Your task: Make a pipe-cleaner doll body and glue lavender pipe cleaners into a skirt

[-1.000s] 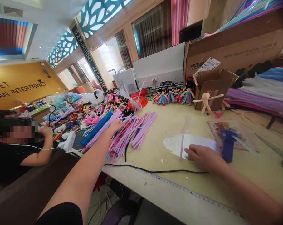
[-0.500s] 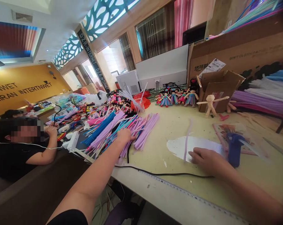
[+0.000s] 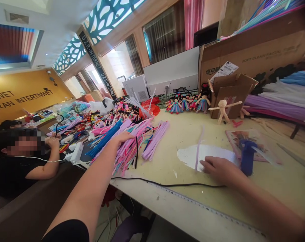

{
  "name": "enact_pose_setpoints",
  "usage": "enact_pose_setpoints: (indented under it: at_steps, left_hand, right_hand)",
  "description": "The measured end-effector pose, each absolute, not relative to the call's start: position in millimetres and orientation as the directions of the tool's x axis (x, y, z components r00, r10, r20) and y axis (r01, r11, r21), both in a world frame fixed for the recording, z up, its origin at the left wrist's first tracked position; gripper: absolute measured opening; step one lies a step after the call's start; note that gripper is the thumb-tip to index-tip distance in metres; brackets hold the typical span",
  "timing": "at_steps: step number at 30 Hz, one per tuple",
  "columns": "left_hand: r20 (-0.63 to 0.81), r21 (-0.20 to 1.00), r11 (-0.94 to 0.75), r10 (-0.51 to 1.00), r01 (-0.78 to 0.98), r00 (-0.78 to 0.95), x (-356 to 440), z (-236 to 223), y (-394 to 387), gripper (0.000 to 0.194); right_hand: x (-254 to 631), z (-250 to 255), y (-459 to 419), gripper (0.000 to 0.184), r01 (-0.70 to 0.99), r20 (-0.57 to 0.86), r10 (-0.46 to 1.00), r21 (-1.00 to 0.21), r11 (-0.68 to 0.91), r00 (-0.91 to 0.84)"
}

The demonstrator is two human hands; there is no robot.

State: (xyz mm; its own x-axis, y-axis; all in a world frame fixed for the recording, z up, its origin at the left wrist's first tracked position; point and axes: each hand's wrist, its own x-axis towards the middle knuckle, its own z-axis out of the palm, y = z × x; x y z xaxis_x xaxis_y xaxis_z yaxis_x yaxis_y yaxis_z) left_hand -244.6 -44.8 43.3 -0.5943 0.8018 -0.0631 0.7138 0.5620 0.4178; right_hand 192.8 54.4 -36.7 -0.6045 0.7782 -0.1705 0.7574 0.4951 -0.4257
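My left hand (image 3: 124, 137) is on the heap of mixed pipe cleaners (image 3: 124, 156), mostly pink and lilac, its fingers closed round some of them; how many is hidden. A black pipe cleaner (image 3: 136, 153) lies just right of its fingers. To the right is a separate lilac bundle (image 3: 155, 141). My right hand (image 3: 216, 166), slightly blurred, rests low over a white oval patch (image 3: 187, 155) with its fingers curled together. Anything inside them is hidden. One lilac pipe cleaner (image 3: 199, 148) lies across the patch, just left of the fingertips.
A blue glue gun (image 3: 247, 158) stands behind my right hand, and scissors (image 3: 295, 156) lie at far right. Finished dolls (image 3: 176, 105), a bare beige figure (image 3: 223, 111) and a small carton (image 3: 230, 92) line the back. A black cable (image 3: 167, 185) runs along the front edge. A co-worker (image 3: 23, 158) sits at left.
My left hand has shifted left and back across the heap. More pink pipe cleaners now fan out there, and the black one shows fully. My right hand stays by the single lilac pipe cleaner.
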Motion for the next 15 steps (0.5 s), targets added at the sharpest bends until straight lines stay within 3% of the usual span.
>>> enact_pose_setpoints:
  at_steps: [7, 15]
  left_hand:
    - [-0.259, 0.530, 0.607, 0.781, 0.592, -0.569, -247.1, 42.4, -48.8, 0.032]
    - [-0.284, 0.550, 0.580, 0.806, 0.601, -0.519, -245.2, 43.3, -48.9, 0.024]
  right_hand:
    - [194.6, -39.0, 55.3, 0.035, 0.753, -0.163, 0.786, -0.454, 0.477, -0.596]
    - [193.1, -36.1, 54.0, 0.035, 0.764, -0.174, 0.787, -0.432, 0.480, -0.592]
